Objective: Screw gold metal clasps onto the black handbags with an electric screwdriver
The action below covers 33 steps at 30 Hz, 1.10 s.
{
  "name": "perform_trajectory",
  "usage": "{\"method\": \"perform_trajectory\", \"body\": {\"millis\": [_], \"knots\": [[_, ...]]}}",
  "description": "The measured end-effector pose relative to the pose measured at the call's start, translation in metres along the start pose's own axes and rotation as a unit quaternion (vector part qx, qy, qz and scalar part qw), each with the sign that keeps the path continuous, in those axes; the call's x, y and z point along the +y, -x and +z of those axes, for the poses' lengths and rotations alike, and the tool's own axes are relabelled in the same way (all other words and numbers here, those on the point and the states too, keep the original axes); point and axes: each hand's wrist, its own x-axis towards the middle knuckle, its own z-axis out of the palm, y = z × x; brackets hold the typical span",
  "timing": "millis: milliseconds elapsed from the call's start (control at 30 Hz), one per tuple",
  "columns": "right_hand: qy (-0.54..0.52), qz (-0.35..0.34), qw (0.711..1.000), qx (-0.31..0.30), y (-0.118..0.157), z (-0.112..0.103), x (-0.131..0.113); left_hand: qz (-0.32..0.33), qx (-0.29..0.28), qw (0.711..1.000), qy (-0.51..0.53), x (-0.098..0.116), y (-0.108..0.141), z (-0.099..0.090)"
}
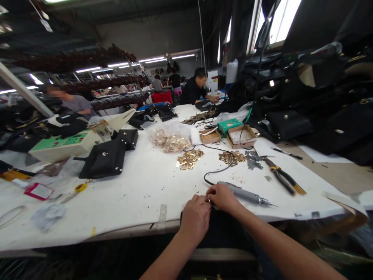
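Ok so biggest thing 1st: you're at a long white-covered worktable [122,194], grip right at the near edge. Off to the R of your grip, well apart, there's a huge heap of black bags w/ metal fittings [326,105]. Far end, beyond your hands, a co-worker in a dark top [190,91] leans over the table.

L of your grip, a fair way off, is a beige boxy machine w/ a green panel [78,148], and nearer you a black flap bag w/ a round metal stud [100,160]. Straight beyond your hands, a clear plastic bag full of gold-coloured pieces [171,130].

Your work is a black, soft-looking piece [225,233], directly under both hands, partly over the table edge; your arms hide a lot of it. L hand [196,216] is curled over its top, but tbh can't tell if it's clamped, thumb's hidden. R hand [222,196] has thumb + fingertips pinched together on a small shiny bit (more below).

Yellow-and-black pliers [276,171] lie further off R, and a grey cylindrical power screwdriver [243,193] sits just R of your R hand, tip pointing away from the grip. Beyond it, a loose pile of flat gold-coloured pieces [189,159].

Smallest: that small shiny metal bit [209,200], right btwn your hands.
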Motion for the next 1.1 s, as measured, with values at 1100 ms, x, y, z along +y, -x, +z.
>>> {"method": "perform_trajectory", "body": {"millis": [1100], "knots": [[-0.027, -0.052, 0.998, -0.029, 0.012, 0.001, 0.026, 0.061, -0.054, 0.997, -0.009, -0.006, 0.016, 0.006]]}}
